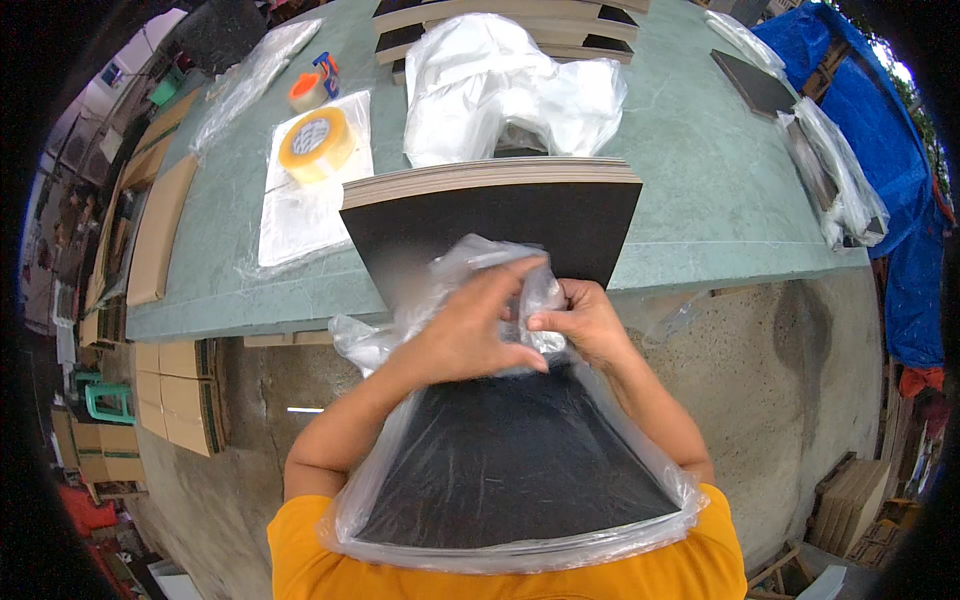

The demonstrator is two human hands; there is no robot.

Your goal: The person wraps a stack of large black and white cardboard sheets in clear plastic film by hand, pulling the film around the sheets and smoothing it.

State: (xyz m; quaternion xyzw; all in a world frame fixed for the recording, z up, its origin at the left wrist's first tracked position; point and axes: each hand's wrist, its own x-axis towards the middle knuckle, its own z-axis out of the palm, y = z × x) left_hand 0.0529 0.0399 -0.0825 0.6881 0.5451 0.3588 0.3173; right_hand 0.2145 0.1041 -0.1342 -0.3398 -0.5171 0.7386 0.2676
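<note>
Clear plastic film (541,300) is wrapped around a black panel (515,460), which is positioned at the chest, against the yellow shirt (305,535); the film is bunched at the panel's far end. A fold is pinched between the thumb and index finger of the right hand (590,322). By the left hand (478,332), the bunched film is touched with curved fingers, the thumb spread away from them; whether any is caught beneath the fingers cannot be told.

Just beyond the hands, a stack of black boards (500,208) is stood on edge at the near side of a green table (700,190). Behind it, white plastic bags (480,75) are heaped before more piled boards (590,22). To the left, a wide tape roll (318,143) is set on a white packet (300,222), near a smaller orange roll (306,92). At the far right, a blue tarpaulin (880,150) is draped beside the table.
</note>
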